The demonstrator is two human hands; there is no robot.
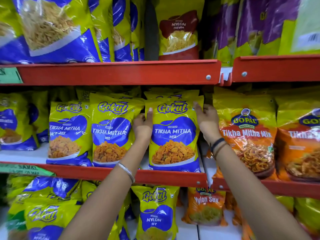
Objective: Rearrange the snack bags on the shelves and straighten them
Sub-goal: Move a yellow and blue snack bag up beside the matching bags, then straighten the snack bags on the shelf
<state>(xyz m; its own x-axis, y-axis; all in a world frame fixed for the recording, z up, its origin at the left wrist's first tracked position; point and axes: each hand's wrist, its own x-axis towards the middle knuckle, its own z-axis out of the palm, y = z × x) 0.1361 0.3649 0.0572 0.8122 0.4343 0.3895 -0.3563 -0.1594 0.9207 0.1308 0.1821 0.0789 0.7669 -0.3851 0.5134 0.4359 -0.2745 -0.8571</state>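
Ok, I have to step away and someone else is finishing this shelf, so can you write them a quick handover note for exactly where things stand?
Left hand: gripping the left edge of the front Gokul Tikha Mitha Mix bag on the middle shelf.
Right hand: gripping that bag's upper right edge.
The bag stands upright, facing front, at the right end of the Gokul row, with more bags behind it.
Done: this bag looks squared up.
Left: the two Tikha Mitha bags to its left lean and overlap; the Gokul bags on the bottom shelf are jumbled and tilted.
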